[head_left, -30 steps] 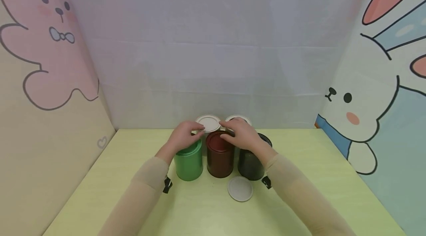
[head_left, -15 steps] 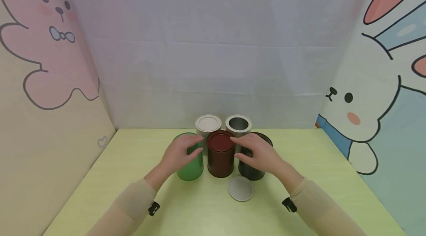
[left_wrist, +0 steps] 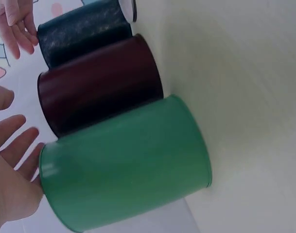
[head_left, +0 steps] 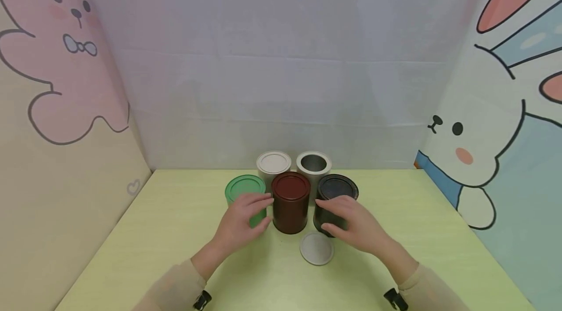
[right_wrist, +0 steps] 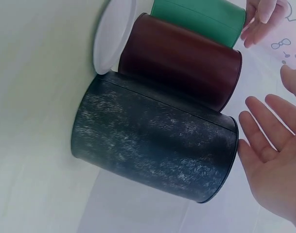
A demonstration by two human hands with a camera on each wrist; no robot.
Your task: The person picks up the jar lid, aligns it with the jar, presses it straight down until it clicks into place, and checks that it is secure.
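Three cans stand in a front row: a green can with a green lid, a dark red can with a red lid, and a black can with a dark lid. My left hand hovers before the green can, fingers relaxed and holding nothing; in the left wrist view the green can is beside the palm. My right hand is before the black can, also holding nothing, with the scuffed black can beside its fingers in the right wrist view. Whether fingers touch either can, I cannot tell.
Behind the row stand a white can with its lid on and a second white can with an uncovered top. A loose round lid lies on the yellow-green table in front of the black can. A pale curtain hangs behind.
Both hands have drawn back toward me from the lidded white can at the rear and have spread apart. The cans and the loose lid have stayed in place.
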